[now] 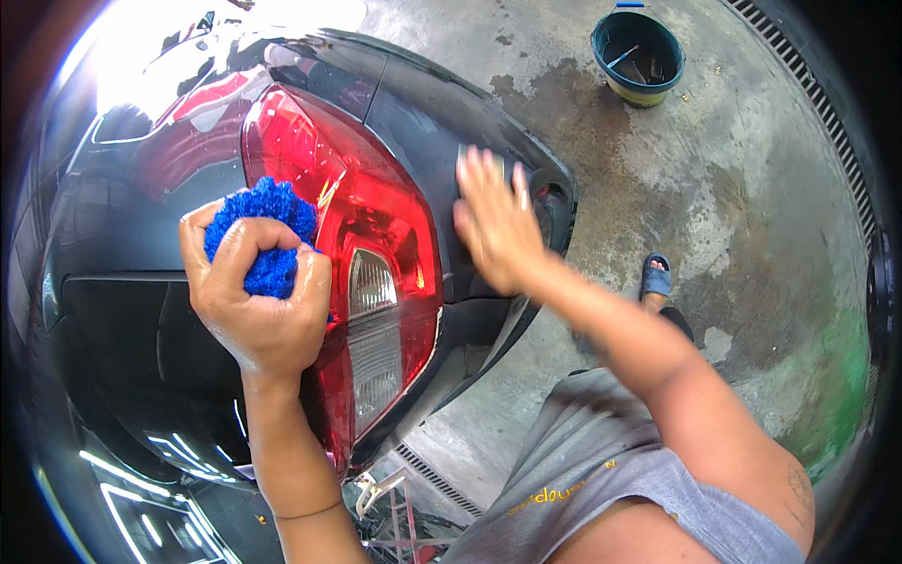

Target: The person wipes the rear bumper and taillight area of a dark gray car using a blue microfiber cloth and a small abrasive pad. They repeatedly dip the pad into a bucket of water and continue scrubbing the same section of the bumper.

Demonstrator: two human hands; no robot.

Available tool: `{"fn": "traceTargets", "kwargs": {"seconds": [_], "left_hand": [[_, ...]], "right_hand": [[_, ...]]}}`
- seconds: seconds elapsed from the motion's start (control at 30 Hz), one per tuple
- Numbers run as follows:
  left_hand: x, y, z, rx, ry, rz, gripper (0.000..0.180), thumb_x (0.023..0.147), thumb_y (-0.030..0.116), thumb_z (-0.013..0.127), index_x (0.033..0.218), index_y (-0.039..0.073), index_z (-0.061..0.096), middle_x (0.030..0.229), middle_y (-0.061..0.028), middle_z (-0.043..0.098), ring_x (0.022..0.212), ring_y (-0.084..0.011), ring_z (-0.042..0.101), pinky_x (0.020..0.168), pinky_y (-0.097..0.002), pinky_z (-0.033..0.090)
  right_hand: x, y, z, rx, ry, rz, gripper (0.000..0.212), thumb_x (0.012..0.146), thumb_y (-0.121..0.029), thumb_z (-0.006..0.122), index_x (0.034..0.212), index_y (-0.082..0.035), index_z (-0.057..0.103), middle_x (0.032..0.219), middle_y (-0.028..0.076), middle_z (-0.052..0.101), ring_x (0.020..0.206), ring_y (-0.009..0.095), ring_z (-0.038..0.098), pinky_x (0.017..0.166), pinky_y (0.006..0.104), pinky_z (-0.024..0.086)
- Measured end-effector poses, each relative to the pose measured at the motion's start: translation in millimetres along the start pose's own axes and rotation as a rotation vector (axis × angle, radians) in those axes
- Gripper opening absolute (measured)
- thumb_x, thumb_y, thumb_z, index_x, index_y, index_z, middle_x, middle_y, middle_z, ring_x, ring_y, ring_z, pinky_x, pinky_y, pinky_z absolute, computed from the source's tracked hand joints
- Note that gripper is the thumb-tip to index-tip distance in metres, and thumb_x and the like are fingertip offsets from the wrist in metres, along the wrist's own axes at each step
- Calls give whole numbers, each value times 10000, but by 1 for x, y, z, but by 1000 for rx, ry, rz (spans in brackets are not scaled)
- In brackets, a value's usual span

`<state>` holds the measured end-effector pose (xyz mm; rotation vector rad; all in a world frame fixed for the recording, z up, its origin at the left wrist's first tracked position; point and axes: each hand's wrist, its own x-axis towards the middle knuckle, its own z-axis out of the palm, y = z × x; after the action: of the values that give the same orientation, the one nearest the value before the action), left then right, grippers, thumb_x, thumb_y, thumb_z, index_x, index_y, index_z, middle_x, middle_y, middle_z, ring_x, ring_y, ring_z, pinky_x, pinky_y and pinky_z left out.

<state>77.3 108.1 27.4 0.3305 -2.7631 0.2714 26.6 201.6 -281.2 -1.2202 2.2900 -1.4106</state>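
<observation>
My left hand is closed around a bright blue, shaggy microfiber wash sponge, held over the car's rear corner at the inner edge of the tail light. The red tail light, with clear lower sections, lies between my two hands. My right hand is over the dark grey body panel to the right of the light, fingers stretched out and slightly blurred. Nothing shows in that hand. Whether its palm presses on the paint is hard to tell. My left fingers and wrist look wet.
A dark bucket with a yellowish base stands on the wet, stained concrete floor at the far right; a thin light-coloured tool is inside. A drain grate curves along the right. My sandalled foot is beside the car. A metal frame stands below the bumper.
</observation>
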Motion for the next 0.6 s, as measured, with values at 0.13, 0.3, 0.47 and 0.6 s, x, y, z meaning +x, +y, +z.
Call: {"fn": "traceTargets", "kwargs": {"seconds": [0.13, 0.3, 0.47, 0.6], "left_hand": [[-5, -2, -1, 13, -2, -8, 151, 659, 28, 756, 782, 61, 675, 916, -128, 634, 1029, -362, 636, 921, -454, 525], [-6, 0, -3, 25, 7, -15, 146, 683, 39, 770, 798, 60, 683, 941, -131, 635, 1022, -358, 652, 925, -448, 529], [-11, -1, 3, 68, 46, 13, 122, 756, 83, 771, 834, 36, 690, 985, -132, 642, 995, -329, 667, 950, -416, 519], [-15, -12, 5, 134, 59, -2, 165, 775, 216, 806, 870, 90, 761, 1004, -173, 689, 1011, -393, 695, 927, -467, 546]], "right_hand": [[12, 17, 9, 29, 61, 45, 647, 1168, -383, 439, 1671, 21, 386, 1736, 245, 405, 1630, 411, 354, 1325, 647, 202], [-134, -17, 17, 100, -200, -31, 776, 1137, -358, 481, 1735, 55, 209, 1817, 292, 171, 1705, 452, 121, 1322, 700, 106], [-26, 30, 14, 127, 12, 287, 694, 1173, -337, 438, 1731, 31, 249, 1824, 261, 181, 1700, 432, 156, 1339, 641, 143], [-176, -25, 59, 332, 36, 163, 718, 1170, -302, 419, 1755, 24, 159, 1834, 285, 87, 1709, 449, 68, 1357, 611, 100]]}}
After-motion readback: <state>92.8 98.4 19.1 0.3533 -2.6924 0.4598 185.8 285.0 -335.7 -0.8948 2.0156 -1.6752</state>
